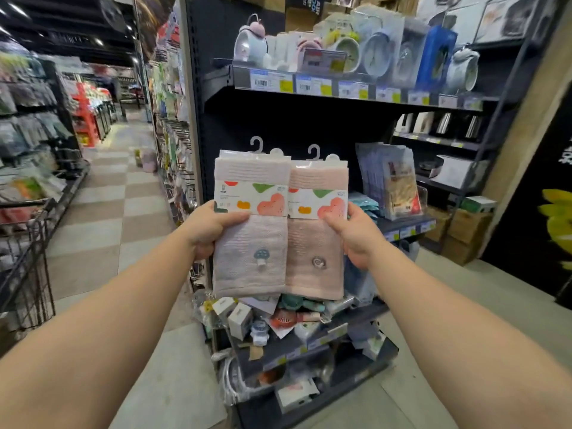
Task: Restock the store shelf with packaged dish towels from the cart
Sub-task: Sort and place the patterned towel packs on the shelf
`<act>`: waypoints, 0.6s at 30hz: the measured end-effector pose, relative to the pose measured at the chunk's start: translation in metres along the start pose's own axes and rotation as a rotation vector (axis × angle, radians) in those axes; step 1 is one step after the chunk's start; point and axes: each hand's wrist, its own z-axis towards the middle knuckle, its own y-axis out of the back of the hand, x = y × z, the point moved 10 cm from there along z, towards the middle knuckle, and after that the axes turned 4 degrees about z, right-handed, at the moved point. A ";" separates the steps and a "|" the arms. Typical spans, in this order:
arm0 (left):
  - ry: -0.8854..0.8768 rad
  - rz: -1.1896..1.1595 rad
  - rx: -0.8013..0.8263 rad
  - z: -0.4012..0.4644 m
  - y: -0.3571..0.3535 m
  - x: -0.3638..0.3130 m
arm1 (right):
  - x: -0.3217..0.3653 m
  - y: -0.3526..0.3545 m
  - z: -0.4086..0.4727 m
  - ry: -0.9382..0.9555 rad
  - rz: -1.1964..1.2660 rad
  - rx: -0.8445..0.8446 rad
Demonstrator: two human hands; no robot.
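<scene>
Before shelf (340, 97) | left hand (205, 226) grips grey towel pack (250, 252) | right hand (356, 235) grips pink pack (315, 258) — label print illegible

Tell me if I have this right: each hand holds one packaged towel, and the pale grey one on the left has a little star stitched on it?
Nearly. The head view shows the left hand holding the pale grey packaged towel and the right hand the pink packaged towel, but the grey one's stitched motif is a small blue-green mushroom, not a star.
</scene>
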 end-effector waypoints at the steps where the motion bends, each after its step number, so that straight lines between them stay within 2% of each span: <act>1: 0.005 -0.006 0.000 0.010 0.001 0.000 | 0.000 0.001 0.011 0.002 -0.013 -0.001; 5: 0.012 -0.049 -0.029 0.045 0.013 0.001 | 0.007 0.010 0.052 0.019 -0.078 -0.022; 18: -0.038 -0.032 -0.054 0.108 0.048 -0.011 | -0.002 0.015 0.150 -0.034 0.003 0.026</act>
